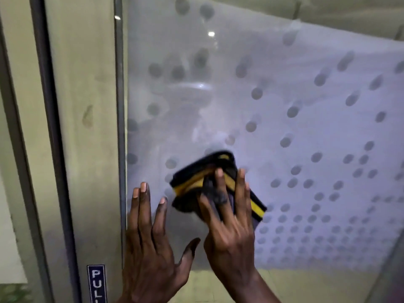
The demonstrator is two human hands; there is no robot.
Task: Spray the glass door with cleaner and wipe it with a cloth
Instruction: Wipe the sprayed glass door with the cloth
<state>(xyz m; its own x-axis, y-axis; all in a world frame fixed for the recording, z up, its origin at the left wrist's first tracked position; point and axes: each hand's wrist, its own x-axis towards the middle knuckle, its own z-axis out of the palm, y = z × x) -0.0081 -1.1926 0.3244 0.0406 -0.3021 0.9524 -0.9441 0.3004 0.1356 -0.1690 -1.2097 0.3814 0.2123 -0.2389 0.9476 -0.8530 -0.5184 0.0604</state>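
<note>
cloth (196,181): black and yellow, folded, flat against the glass door (306,110) in the lower middle of the pane, right under the fingertips of the right grip (229,226)
right grip: fingers (241,193) fairly straight and spread, pressing the cloth onto the glass rather than clenching it; a dark fold of the cloth seems to lie over one middle finger
left grip (148,243): spread flat on the glass with nothing in it, just beside the cloth on its left, fingertips up, thumb angled out toward the right grip
door frame (87,149): brushed metal upright touching the left edge of the pane, smudged in a couple of spots, with a dark seal strip (50,106) further left
sign (96,283): blue, reads PUL going down the frame (the rest is cut off at the bottom edge)
dots (293,111): grey round marks all over the frosted glass, packed tighter toward the lower right
in the way: the right grip covers the near half of the cloth, so its full shape isn't visible
hard to make out: the right grip and cloth are blurred, the glass is hazy with faint reflections, and both wrists run out of frame
</note>
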